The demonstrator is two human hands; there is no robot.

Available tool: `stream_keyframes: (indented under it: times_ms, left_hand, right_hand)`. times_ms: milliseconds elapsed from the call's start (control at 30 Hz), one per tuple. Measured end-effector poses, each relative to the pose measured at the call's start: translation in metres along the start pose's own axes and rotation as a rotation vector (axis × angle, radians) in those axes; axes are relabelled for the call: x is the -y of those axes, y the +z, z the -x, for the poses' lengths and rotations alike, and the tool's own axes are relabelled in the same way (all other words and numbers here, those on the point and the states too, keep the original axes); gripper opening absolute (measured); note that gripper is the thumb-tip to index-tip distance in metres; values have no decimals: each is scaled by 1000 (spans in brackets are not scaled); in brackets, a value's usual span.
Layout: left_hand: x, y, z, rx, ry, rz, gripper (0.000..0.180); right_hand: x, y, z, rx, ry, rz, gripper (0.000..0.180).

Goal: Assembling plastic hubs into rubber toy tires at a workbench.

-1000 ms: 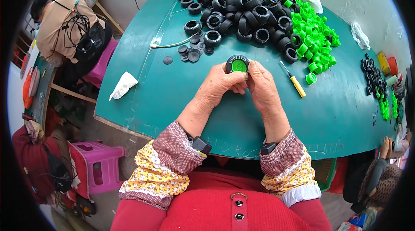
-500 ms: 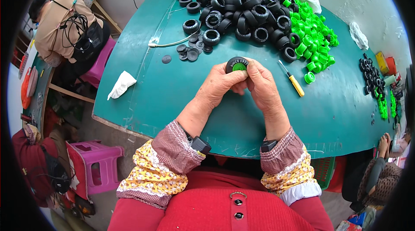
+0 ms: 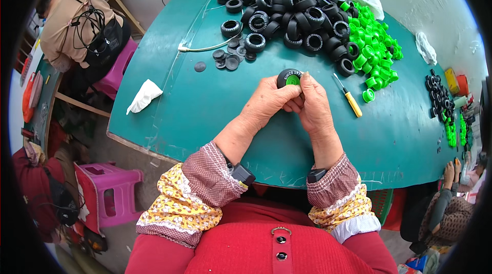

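Note:
Between both hands, above the green tabletop (image 3: 205,115), I grip a small black toy wheel (image 3: 288,76) with a green hub in its middle. My left hand (image 3: 269,97) holds it from the left, thumb pressed against the hub's face. On its right side my right hand (image 3: 313,100) pinches the tyre's edge, thumb up at the rim. The fingers behind the wheel are partly hidden. Just right of my right hand lies a screwdriver (image 3: 351,102) with a yellow handle, and near it a loose green hub (image 3: 368,95).
A big heap of black tyres (image 3: 292,12) covers the far table, with a pile of green hubs (image 3: 376,48) to its right. Flat black discs (image 3: 231,62) lie left of the tyres. A white cloth (image 3: 145,96) rests far left. Co-workers sit at left and right.
Both hands have shifted slightly right with the wheel, and the wheel has turned a little. My right thumb now sits higher on the rim. The whole view has also moved slightly.

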State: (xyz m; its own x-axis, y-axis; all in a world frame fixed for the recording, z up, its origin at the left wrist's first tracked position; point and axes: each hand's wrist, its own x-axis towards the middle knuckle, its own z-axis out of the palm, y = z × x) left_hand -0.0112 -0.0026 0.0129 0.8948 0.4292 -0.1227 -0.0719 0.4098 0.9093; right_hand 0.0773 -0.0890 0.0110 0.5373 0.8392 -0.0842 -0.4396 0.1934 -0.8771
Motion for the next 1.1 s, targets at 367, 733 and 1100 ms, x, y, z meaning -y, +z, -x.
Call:
stream_keyframes:
  times_ms: [367, 733, 1100]
  left_hand:
    - [1, 5, 3, -11, 18, -157, 17]
    - [-3, -2, 3, 13, 21, -253, 16]
    - [-8, 1, 7, 139, -63, -323, 13]
  right_hand:
    - [2, -7, -2, -18, 113, -96, 29]
    - [5, -16, -5, 178, 173, -193, 30]
    - [12, -14, 0, 223, 56, 130, 33]
